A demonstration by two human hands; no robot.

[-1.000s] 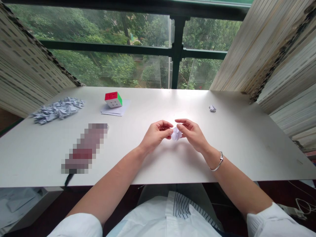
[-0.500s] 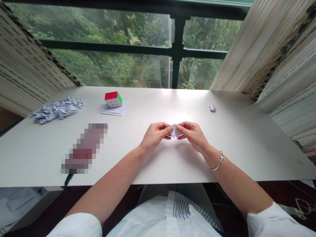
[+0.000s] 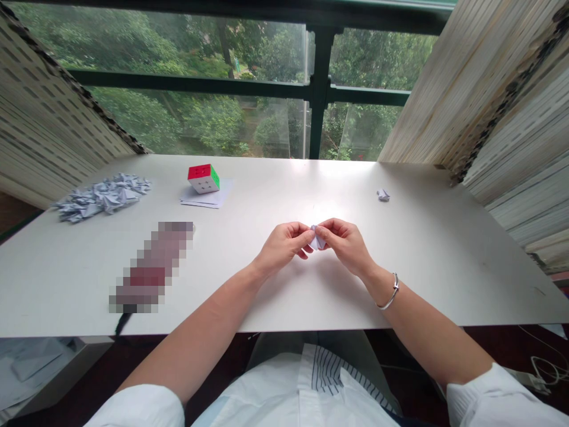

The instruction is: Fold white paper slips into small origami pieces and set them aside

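Note:
A small piece of folded white paper is held above the middle of the white table. My left hand pinches it from the left between thumb and fingers. From the other side my right hand grips it, thumb on the near face. The fingertips of both hands nearly meet and hide the paper's upper part and sides. A silver bracelet circles my right wrist.
At the far left lies a pile of folded white papers. A puzzle cube sits on flat paper sheets. A blurred-out oblong object lies nearer, and one small folded paper is at the right. Behind stands a window.
The folded paper has turned a little in my fingers and shows a wider face below them. My left thumb and fingers have shifted slightly to the right; lower left fingers have loosened.

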